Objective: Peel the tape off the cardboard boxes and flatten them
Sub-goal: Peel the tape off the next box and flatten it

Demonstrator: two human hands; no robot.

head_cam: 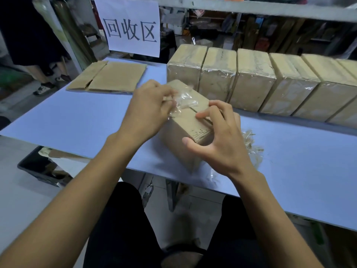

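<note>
a single wide-angle view from the person's head looks forward and down over the pale blue tabletop, close above both bare forearms. straight lines bow near the edges. its upper part reaches the white paper sign with black characters and the cluttered shelves behind it.

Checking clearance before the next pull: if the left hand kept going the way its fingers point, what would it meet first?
Probably the row of taped boxes behind the box; the left hand points there, though depth is unclear.
</note>
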